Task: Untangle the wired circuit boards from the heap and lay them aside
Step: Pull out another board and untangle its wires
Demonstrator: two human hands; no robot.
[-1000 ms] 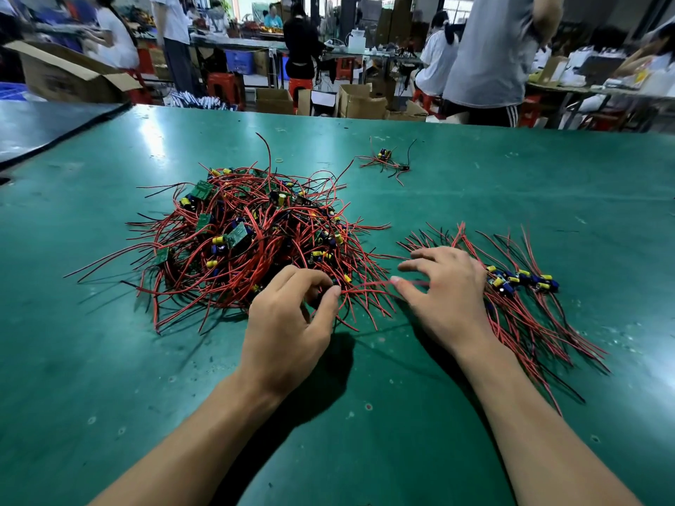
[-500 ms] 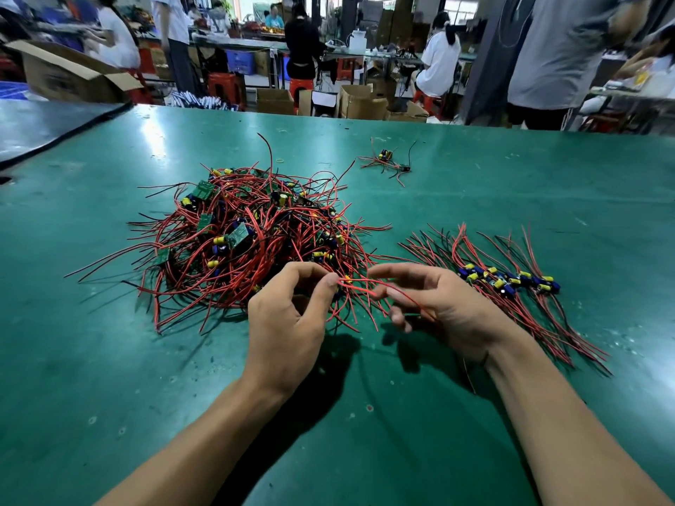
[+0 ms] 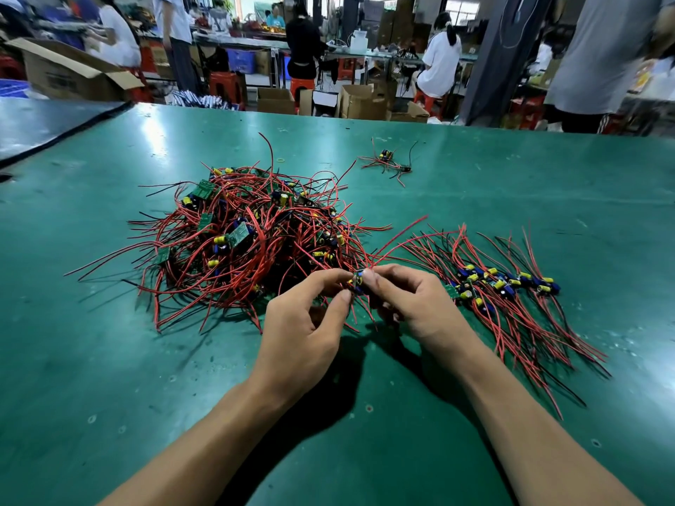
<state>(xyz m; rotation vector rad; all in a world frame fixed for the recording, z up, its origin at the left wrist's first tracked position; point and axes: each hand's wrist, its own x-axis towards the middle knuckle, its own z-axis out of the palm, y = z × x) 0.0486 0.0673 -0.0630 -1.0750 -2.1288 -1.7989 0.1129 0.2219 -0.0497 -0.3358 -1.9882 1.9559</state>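
The left hand and right hand pinch one board from the heap; next, tug it free toward the 3 o'clock row.

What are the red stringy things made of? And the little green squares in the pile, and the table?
The red wires look like smooth plastic coating, likely over metal that does not show: they bend in springy curves. The green boards look like stiff, flat circuit board, perhaps fibreglass. The table seems topped with a glossy rubbery or vinyl mat: lights reflect off it.
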